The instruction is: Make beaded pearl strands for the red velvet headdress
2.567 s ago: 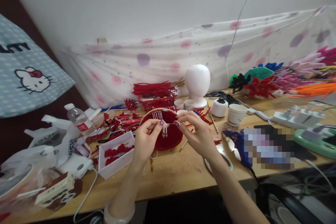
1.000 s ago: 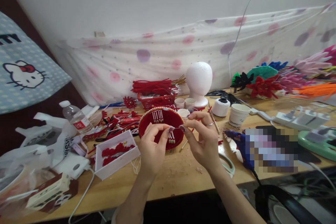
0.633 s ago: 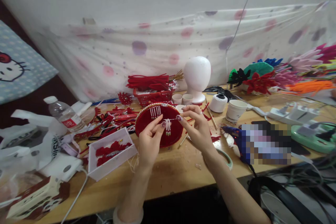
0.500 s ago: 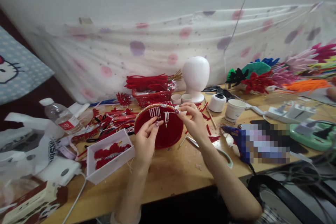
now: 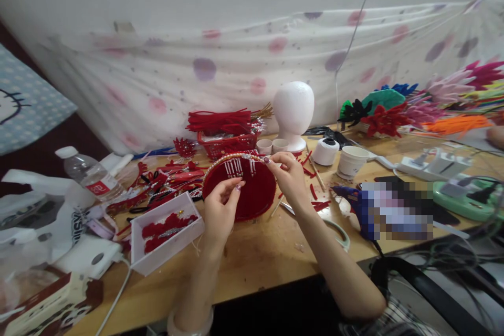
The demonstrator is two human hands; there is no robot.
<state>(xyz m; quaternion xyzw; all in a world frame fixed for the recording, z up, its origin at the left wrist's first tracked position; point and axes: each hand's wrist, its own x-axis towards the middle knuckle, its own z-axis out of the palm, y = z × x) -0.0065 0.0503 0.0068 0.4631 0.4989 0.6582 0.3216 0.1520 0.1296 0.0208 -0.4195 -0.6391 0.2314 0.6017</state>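
Observation:
A round dark red piece (image 5: 255, 197) with a pearl-beaded rim stands tilted in front of me. Short strands of white beads (image 5: 234, 168) hang from the top of its rim. My left hand (image 5: 224, 205) is over its lower left part, thumb and forefinger pinched just below the strands; what they hold, if anything, is too small to make out. My right hand (image 5: 289, 176) is closed at the upper right of the rim, its fingertips pinching something too small to make out beside the beads.
Behind stand a red basket (image 5: 228, 144), a white foam head (image 5: 294, 113) and small cups (image 5: 352, 163). A white box (image 5: 165, 257) lies left, scissors (image 5: 338, 233) and a blue glue gun (image 5: 360, 210) right. A bottle (image 5: 92, 176) leans far left.
My right hand has moved slightly up and right, close against the rim. My left hand has dropped a little below the strands. The strands now hang more plainly in view.

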